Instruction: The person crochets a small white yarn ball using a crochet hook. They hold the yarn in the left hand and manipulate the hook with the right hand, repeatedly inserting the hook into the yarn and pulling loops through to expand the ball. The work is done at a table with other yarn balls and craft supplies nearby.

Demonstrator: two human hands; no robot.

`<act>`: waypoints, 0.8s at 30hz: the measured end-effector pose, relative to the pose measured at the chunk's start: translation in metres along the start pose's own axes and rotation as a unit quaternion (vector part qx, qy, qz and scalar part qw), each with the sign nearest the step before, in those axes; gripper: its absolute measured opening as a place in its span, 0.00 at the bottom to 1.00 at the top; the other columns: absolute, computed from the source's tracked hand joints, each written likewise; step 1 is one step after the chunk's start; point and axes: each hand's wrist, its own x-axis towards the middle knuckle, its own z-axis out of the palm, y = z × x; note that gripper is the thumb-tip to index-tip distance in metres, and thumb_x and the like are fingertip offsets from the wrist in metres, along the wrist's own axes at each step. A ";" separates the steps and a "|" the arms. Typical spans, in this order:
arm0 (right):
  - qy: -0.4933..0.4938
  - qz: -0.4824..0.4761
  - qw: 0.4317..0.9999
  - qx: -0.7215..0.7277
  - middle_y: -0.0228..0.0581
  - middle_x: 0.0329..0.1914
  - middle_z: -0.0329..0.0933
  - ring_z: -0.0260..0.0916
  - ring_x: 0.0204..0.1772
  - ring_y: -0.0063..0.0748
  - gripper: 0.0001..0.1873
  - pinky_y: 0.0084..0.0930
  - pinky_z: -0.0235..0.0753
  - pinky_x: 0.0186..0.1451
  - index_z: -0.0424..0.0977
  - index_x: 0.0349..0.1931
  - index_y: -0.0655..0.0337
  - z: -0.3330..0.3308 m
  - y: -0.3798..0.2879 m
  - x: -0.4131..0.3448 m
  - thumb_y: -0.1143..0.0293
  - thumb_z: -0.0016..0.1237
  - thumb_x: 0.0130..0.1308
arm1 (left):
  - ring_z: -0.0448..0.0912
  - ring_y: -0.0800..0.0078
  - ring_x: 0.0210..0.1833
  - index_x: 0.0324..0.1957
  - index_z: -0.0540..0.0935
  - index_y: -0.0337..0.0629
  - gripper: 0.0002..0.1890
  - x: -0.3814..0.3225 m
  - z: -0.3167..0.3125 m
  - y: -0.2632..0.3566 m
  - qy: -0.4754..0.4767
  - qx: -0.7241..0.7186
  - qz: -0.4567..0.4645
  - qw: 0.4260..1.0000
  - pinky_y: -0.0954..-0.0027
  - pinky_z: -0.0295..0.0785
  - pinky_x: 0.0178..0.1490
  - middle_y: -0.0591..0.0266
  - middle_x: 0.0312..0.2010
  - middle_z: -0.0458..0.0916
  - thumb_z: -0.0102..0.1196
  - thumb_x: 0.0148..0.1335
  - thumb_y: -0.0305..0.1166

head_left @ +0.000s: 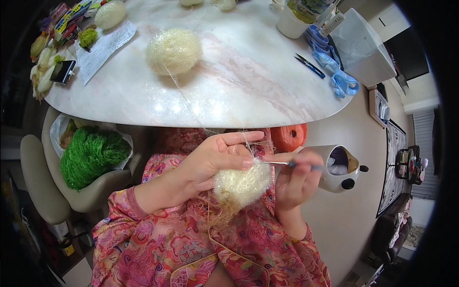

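Note:
My left hand (218, 156) grips a small fuzzy cream crochet piece (244, 183) above my lap, its index finger stretched out with yarn looped over it. Brownish strands (226, 211) hang from the lower end of the piece. In my right hand (299, 175), blurred, is a crochet hook (279, 163) with a bluish handle; its metal tip meets the top of the piece by the left thumb. A thin strand runs from my left hand up over the table edge to a large cream yarn ball (174, 52) on the marble-patterned table (229, 89).
Thread snips (310, 65) and a blue ribbon (342, 80) lie at the table's right. A phone (63, 71), a paper sheet (104, 48) and more yarn (110, 14) sit at left. Green yarn (93, 156) rests on a chair (82, 197). A white bin (331, 168) stands at right.

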 end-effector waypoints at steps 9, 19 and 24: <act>-0.138 -0.232 0.892 -0.363 0.49 0.36 0.77 0.74 0.33 0.36 0.01 0.25 0.75 0.35 0.75 0.29 0.62 -0.006 0.013 0.003 0.76 0.51 0.57 | 0.77 0.83 0.33 0.65 0.60 0.31 0.34 0.000 0.007 -0.013 0.065 0.078 0.067 0.993 0.79 0.73 0.39 0.67 0.30 0.79 0.55 0.55 0.17; 0.047 0.205 0.966 0.151 0.54 0.30 0.76 0.77 0.32 0.42 0.11 0.29 0.79 0.35 0.59 0.41 0.65 -0.005 0.006 -0.001 0.65 0.33 0.73 | 0.80 0.79 0.36 0.63 0.60 0.28 0.34 0.003 -0.004 0.002 -0.043 0.055 -0.001 0.998 0.77 0.76 0.42 0.63 0.32 0.81 0.57 0.54 0.18; -0.126 -0.152 0.941 -0.276 0.46 0.36 0.76 0.75 0.32 0.34 0.07 0.25 0.75 0.33 0.70 0.37 0.61 -0.007 0.005 0.003 0.71 0.49 0.61 | 0.76 0.85 0.33 0.64 0.61 0.31 0.34 0.000 0.012 -0.009 0.042 0.193 0.108 0.974 0.80 0.73 0.41 0.68 0.30 0.78 0.56 0.54 0.16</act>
